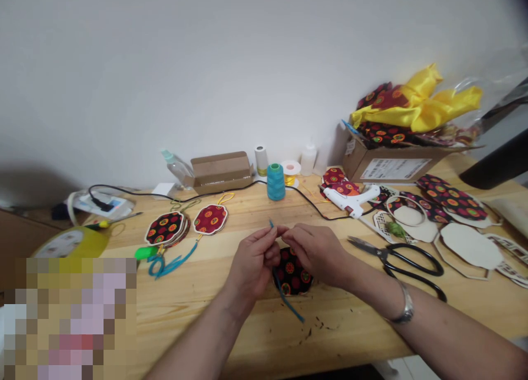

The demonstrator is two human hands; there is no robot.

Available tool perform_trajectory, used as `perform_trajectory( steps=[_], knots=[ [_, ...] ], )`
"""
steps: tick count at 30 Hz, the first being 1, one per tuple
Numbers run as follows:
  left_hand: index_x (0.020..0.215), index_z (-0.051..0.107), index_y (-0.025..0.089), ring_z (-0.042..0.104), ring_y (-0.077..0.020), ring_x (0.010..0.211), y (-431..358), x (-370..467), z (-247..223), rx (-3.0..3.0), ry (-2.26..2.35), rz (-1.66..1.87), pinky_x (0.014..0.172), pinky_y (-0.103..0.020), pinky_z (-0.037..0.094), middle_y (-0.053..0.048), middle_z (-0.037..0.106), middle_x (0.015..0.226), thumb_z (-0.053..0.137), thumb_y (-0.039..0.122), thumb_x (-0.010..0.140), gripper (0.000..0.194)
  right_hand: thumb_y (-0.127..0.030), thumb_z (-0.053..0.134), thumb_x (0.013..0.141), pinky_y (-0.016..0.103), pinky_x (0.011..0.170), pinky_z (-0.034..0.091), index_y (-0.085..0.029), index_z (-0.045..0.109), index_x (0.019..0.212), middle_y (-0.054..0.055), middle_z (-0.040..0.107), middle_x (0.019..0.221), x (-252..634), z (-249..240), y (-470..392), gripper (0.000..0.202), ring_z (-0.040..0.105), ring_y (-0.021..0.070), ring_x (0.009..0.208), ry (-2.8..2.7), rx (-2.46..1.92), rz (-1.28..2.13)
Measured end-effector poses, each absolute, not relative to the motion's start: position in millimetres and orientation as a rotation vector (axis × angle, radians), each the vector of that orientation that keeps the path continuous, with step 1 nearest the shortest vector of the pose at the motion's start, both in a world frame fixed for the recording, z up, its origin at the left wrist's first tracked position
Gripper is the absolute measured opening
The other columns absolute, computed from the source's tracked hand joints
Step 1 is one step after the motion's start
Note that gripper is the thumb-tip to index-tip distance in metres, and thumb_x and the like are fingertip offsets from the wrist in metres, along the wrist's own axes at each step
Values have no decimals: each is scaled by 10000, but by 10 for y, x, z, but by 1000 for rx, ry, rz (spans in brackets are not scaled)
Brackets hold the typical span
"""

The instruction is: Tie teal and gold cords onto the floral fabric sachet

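Teal threads (292, 307) are pinched in my left hand (256, 259); a short end pokes up above the fingertips and a longer tail hangs below. My right hand (310, 248) is closed at the left fingertips, and what its fingers hold is too small to tell. Below and behind both hands is a black floral-patterned ornament (293, 278), partly covered by them. A cone of teal thread (276, 183) stands upright beyond the hands. To the right lie black-handled scissors (383, 252), their blades parted slightly.
Finished-looking floral ornaments (210, 219) with teal tassels (173, 265) lie left. A white glue gun (350, 199), its black cable crossing the table, and pale plates (470, 245) lie right. A cardboard box of fabric (391, 163) stands at the back right.
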State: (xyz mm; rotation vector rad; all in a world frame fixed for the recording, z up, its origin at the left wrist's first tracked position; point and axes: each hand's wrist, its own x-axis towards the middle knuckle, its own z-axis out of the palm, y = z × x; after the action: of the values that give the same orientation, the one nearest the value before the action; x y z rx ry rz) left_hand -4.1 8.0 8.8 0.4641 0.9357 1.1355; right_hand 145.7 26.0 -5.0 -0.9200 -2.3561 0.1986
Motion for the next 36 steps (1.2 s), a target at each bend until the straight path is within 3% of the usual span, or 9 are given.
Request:
perform_trajectory(
  steps=[21,26,33,36],
  knots=[
    [805,694,61,280,4,426,85,-41,87,485,945,1159,394,-139,218,25,464,593,698,216,689,194,-146,415,875,247,557,280,-161,560,775,13,590,693,1460,-79,294,177,493,115,603,-2479,-1008,150],
    [785,683,81,282,14,425,81,-48,79,499,945,1171,390,-142,218,-12,558,725,700,199,684,157,-141,406,876,247,566,297,-153,563,798,21,594,715,1473,-78,283,176,504,119,623,-2486,-1004,178],
    [713,653,97,291,23,422,85,-44,68,540,957,1204,391,-152,203,-37,601,870,702,198,675,118,-181,457,848,255,606,355,-150,606,844,36,615,755,1469,8,275,152,527,129,657,-2323,-1083,340],
    [718,651,100,280,14,415,78,-34,67,564,976,1211,396,-156,195,0,559,716,710,219,669,142,-247,506,841,257,614,389,-153,635,913,35,628,738,1457,68,291,175,536,126,643,-2063,-1154,560]
  ],
)
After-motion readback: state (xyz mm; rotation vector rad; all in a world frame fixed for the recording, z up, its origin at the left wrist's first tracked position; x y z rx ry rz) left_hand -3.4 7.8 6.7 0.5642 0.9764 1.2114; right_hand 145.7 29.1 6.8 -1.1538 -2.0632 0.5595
